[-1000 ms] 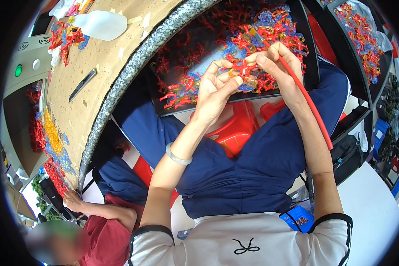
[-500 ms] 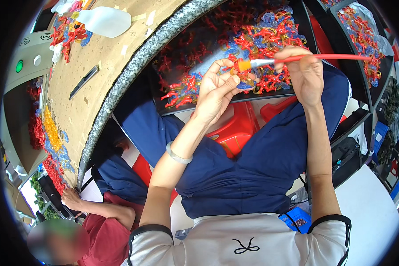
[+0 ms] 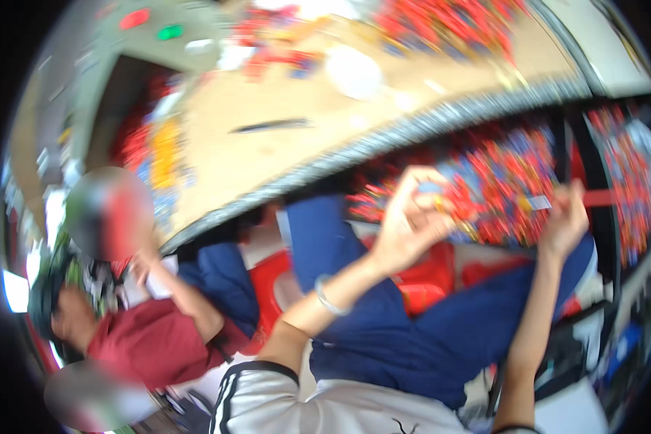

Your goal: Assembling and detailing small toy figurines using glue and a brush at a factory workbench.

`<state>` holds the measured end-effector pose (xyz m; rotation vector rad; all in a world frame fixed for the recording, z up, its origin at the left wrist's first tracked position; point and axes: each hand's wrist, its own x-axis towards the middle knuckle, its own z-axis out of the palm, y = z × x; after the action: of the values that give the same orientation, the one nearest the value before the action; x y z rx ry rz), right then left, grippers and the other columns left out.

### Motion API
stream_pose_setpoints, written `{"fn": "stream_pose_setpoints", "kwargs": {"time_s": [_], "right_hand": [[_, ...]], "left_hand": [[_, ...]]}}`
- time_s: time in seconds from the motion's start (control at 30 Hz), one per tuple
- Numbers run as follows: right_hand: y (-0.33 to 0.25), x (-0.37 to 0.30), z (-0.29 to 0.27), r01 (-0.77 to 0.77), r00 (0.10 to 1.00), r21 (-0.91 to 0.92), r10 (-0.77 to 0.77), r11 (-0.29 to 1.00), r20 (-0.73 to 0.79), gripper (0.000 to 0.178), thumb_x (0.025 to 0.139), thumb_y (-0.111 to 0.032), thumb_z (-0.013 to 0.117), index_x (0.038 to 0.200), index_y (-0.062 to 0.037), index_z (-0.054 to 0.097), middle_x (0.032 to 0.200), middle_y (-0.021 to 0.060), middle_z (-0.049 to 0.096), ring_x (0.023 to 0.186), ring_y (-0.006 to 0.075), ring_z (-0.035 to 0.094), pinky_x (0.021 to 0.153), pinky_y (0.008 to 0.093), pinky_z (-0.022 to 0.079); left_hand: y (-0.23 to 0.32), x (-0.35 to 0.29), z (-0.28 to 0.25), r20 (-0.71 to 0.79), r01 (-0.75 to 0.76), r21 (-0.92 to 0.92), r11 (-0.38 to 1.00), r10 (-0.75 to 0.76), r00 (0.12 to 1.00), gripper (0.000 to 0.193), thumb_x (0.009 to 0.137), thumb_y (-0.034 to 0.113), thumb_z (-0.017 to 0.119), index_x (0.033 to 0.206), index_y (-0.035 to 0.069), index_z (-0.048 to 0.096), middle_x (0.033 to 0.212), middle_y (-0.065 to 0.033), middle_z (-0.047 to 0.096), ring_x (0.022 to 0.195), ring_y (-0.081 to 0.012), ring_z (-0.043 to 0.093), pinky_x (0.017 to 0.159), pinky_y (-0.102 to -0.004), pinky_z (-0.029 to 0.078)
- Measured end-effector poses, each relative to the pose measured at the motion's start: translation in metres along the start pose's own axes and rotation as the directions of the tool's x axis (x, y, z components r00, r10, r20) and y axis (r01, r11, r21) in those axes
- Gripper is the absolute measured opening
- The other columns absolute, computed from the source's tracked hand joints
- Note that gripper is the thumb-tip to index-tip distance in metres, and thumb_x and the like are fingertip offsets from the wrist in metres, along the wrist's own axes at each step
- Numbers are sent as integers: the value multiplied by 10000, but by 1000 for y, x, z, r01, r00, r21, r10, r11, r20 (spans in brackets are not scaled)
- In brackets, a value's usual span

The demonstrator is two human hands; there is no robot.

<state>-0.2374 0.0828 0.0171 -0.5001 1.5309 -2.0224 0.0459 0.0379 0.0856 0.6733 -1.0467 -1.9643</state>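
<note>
Motion blurs the view. My right hand point(image 3: 566, 220) is closed on a paintbrush point(image 3: 600, 197); its red handle points right, and its pale ferrule and yellowish bristles point left. To its left, my left hand point(image 3: 405, 224) is pinched, thumb toward the fingers, around a small coloured plastic piece point(image 3: 443, 205). The piece's shape is smeared; red and yellow show at the fingertips. The brush tip is well apart from the left hand. Beneath both hands lies a dark tray of red, blue and yellow plastic pieces point(image 3: 499, 173).
A tan table point(image 3: 217, 159) with a grey edge curves ahead, bearing a white bottle point(image 3: 354, 72), a dark knife-like tool point(image 3: 271, 126) and heaps of coloured pieces point(image 3: 448, 25). A co-worker in a maroon shirt point(image 3: 152, 340) sits at left. Another full tray point(image 3: 626, 181) stands right.
The view has swung left and blurred, so the table and co-worker show more. My hands have moved apart, and the brush tip has left the piece in my left hand.
</note>
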Motion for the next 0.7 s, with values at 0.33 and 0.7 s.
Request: {"fn": "stream_pose_setpoints", "kwargs": {"time_s": [0.33,0.7], "right_hand": [[-21,-4,-6,6,993,47,-12,999,118,381,998,-290,465,731,-39,574,627,-5,460,547,54,362,529,214,289],[-10,3,4,-38,989,-2,38,999,142,392,980,-311,501,698,-53,582,596,-15,466,537,42,389,507,201,290]], "left_hand": [[138,-80,-105,-714,-460,361,811,558,424,297,917,75,557,1185,-28,484,864,-69,625,569,-46,463,460,-162,326],[363,40,-255,-488,-364,719,592,803,343,536,877,-91,470,1383,-92,294,1377,-282,373,1039,-351,613,871,-324,531]]}}
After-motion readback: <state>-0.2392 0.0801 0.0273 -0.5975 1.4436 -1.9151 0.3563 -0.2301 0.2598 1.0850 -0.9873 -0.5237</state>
